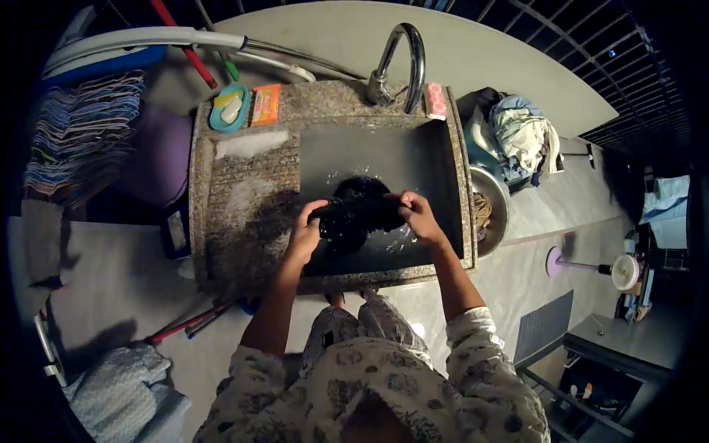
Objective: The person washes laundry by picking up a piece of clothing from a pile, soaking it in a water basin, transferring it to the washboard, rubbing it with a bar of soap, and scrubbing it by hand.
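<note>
A wet black cloth (360, 218) is stretched between my two hands over the basin of a granite laundry sink (465, 221). My left hand (306, 227) grips the cloth's left end, with the thumb and fingers closed on it. At the other end, my right hand (418, 215) pinches the edge of the cloth. Its lower part hangs into greyish water (354, 151), where small bubbles float around it. What kind of garment it is, I cannot make out. Left of the basin lies the ribbed washboard (255, 177), with white suds on it.
A chrome faucet (417, 66) arches over the back rim. Beside it sit a pink-and-white packet (436, 101), an orange packet (266, 105) and a teal soap dish (220, 122). A metal bowl (500, 193) and piled clothes (523, 133) stand right; a striped mop (81, 140) hangs left.
</note>
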The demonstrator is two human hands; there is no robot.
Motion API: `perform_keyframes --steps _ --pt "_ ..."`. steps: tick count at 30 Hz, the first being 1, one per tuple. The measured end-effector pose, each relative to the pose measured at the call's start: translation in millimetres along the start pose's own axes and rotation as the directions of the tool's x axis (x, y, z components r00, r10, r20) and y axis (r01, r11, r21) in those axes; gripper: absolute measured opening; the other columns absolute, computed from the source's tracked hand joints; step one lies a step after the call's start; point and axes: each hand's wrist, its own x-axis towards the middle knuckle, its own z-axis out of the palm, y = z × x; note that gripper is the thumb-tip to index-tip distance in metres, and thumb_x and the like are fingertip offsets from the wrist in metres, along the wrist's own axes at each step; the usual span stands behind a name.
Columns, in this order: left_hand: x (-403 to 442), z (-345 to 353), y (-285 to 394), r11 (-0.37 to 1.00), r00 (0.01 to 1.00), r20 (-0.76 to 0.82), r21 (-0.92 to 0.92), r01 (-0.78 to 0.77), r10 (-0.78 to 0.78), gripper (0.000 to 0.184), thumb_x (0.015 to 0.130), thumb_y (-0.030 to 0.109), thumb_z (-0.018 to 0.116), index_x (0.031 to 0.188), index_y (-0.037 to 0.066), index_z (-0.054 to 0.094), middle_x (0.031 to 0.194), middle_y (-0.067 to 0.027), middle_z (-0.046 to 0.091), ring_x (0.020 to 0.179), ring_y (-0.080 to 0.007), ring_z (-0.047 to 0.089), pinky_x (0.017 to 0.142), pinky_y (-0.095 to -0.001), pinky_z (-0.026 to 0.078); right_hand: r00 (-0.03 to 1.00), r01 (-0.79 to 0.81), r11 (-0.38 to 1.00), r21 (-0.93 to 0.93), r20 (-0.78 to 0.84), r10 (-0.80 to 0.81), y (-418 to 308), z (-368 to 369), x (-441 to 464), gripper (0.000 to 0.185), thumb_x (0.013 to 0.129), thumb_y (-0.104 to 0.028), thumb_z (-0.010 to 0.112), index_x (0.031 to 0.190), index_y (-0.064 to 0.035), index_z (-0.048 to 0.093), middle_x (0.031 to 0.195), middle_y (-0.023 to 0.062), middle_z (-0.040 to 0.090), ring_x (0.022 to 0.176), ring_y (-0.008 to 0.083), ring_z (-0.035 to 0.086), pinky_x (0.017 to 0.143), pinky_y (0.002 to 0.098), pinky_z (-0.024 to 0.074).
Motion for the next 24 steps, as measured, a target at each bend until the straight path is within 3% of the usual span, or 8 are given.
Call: perform_keyframes --steps 4,5,8,10,12,17,20,24 --pt "-10.2 2.5 22.5 0.974 0.975 -0.019 -0.037 -0.223 0.223 0.048 0.09 -0.014 0.048 0.129 0.01 0.061 0.126 -0.0073 0.065 0.105 -0.0166 0.061 0.094 -0.0286 0.047 0.974 0.165 0.986 -0.018 -0.155 -0.166 5.0 6.8 -5.1 0.03 0.085 0.019 0.045 0.084 -0.01 0.038 0.108 0.0157 0.071 0.092 0.0161 0.063 0.081 0.0286 0.0487" --pt "-5.6 6.5 17.8 0.926 0.923 -0.085 0.002 -0.377 0.376 0.047 0.086 -0.013 0.055 0.127 0.01 0.061 0.119 -0.0073 0.064 0.095 -0.0176 0.059 0.089 -0.0287 0.047 0.937 0.219 0.958 -0.184 -0.234 -0.259 15.6 9.3 -0.5 0.025 0.085 0.017 0.047 0.089 -0.0073 0.044 0.101 0.0169 0.07 0.089 0.0231 0.068 0.083 0.0333 0.0514" --pt "10.8 16.2 2.4 0.98 0.96 -0.195 0.05 -0.194 0.2 0.047 0.084 -0.009 0.061 0.127 0.01 0.061 0.116 -0.007 0.061 0.098 -0.0203 0.058 0.093 -0.0316 0.047 0.846 0.054 0.811 -0.582 -0.405 -0.346 31.9 28.6 5.4 0.022 0.084 0.013 0.053 0.096 -0.0043 0.05 0.097 0.0164 0.067 0.093 0.0301 0.068 0.086 0.0374 0.0518" --pt "32.7 18.4 -34.2 0.857 0.897 -0.14 0.386 -0.34 0.419 0.058 0.081 0.006 0.07 0.136 0.013 0.053 0.127 -0.0155 0.053 0.113 -0.0326 0.054 0.1 -0.0426 0.046 0.894 0.115 0.694 -0.71 -0.231 -0.385 53.7 29.4 17.6 0.035 0.085 0.0 0.065 0.118 -0.0096 0.058 0.124 0.0194 0.061 0.121 0.0386 0.057 0.099 0.0492 0.0479" --pt "39.0 28.1 -49.9 0.682 0.901 -0.024 0.663 -0.31 0.433 0.069 0.079 0.014 0.073 0.143 0.016 0.047 0.137 -0.022 0.047 0.121 -0.04 0.05 0.104 -0.0483 0.045 0.985 0.001 0.305 -0.952 -0.051 -0.163 66.2 40.8 13.5 0.067 0.086 -0.013 0.073 0.146 -0.024 0.047 0.151 0.0197 0.043 0.14 0.0411 0.042 0.107 0.0623 0.0413" --pt "50.9 51.9 -82.6 0.491 0.965 0.249 0.833 -0.255 0.079 0.133 0.058 0.04 0.097 0.163 0.026 0.016 0.161 -0.0281 0.023 0.132 -0.0545 0.048 0.099 -0.0585 0.051 0.951 -0.012 0.17 -0.985 0.041 0.307 105.5 47.0 46.2 0.098 0.081 -0.027 0.08 0.16 -0.0383 0.023 0.164 0.0187 0.024 0.149 0.0436 0.029 0.111 0.0688 0.0354" --pt "68.7 69.2 -103.5 0.401 0.977 0.188 0.906 -0.133 -0.1 0.113 0.072 0.032 0.09 0.161 0.025 0.021 0.161 -0.0218 0.027 0.129 -0.0521 0.052 0.093 -0.0561 0.056 0.92 0.007 0.191 -0.982 0.081 0.383 158.5 37.0 57.1 0.082 0.089 -0.023 0.071 0.159 -0.0374 0.03 0.165 0.0172 0.023 0.149 0.0435 0.029 0.111 0.0698 0.0348" --pt "98.9 77.8 -182.2 0.175 0.987 0.156 0.972 -0.158 0.03 0.053 0.094 0.017 0.064 0.145 0.018 0.05 0.155 -0.012 0.039 0.118 -0.0449 0.059 0.085 -0.0521 0.059 0.917 0.049 0.163 -0.985 0.109 0.383 205.4 29.7 66.7 0.053 0.097 -0.019 0.056 0.148 -0.0283 0.049 0.162 0.0174 0.03 0.145 0.0426 0.035 0.109 0.0657 0.0387"
